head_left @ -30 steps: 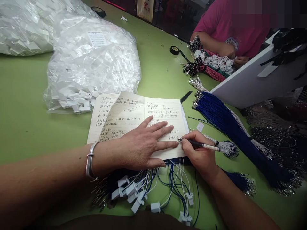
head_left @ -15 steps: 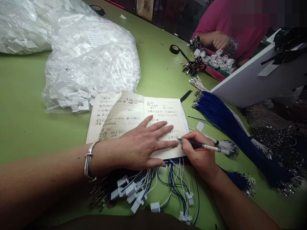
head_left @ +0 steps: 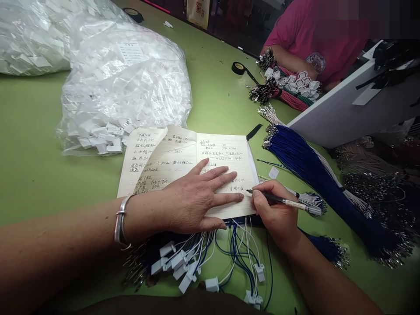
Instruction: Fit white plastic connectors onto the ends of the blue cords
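An open notebook [head_left: 183, 153] with handwritten lines lies on the green table [head_left: 29, 166]. My left hand [head_left: 197, 199] lies flat on its right page, fingers spread, a silver bangle [head_left: 120, 221] on the wrist. My right hand [head_left: 277, 212] is closed on a black pen [head_left: 285, 202] whose tip touches the page's lower right edge. Under the notebook's near edge lies a bundle of blue and white wires with white connectors [head_left: 210, 258].
Two clear bags of white plastic connectors [head_left: 124, 78] sit at the left. A thick bundle of blue wires [head_left: 315, 170] lies to the right, beside a grey board [head_left: 354, 109]. Across the table a person in a pink shirt [head_left: 305, 35] handles wires; black tape roll [head_left: 238, 68] nearby.
My right hand and the pen have shifted slightly right along the page's edge. The other person's hand has moved back down to their wires.
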`<state>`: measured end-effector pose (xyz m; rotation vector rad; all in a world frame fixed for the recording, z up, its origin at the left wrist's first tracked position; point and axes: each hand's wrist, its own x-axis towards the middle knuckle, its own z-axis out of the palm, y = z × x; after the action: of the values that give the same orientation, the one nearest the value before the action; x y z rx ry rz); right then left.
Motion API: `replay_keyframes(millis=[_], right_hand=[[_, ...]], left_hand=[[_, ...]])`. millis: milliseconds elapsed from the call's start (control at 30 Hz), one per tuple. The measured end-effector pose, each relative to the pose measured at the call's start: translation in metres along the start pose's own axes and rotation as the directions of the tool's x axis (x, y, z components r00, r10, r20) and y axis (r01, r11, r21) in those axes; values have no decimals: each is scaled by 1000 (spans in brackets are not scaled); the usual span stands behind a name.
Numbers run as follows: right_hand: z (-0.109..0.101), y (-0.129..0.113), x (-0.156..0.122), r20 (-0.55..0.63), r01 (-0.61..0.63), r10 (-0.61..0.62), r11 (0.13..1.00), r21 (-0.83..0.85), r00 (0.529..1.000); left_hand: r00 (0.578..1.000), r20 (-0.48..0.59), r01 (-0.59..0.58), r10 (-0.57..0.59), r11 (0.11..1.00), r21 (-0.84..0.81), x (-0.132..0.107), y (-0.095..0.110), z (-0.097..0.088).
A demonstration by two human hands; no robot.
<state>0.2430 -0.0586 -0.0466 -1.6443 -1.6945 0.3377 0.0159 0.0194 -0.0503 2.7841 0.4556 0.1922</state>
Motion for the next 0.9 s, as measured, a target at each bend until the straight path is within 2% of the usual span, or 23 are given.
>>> replay_keyframes(millis=[400,700,900], right_hand=[[1,-2,5,37,30,-29,999,-33,999],[-1,9,-2,-11,-90,91,994,68,996],[-2,8,0,29,-44,43,999,28,999]], left_hand=[[1000,-14,-3,3,1000,13,0,0,0],[1000,-7,-1,1,1000,15,0,1,-1],[1000,-10,-3,3,1000,11,0,1,-1]])
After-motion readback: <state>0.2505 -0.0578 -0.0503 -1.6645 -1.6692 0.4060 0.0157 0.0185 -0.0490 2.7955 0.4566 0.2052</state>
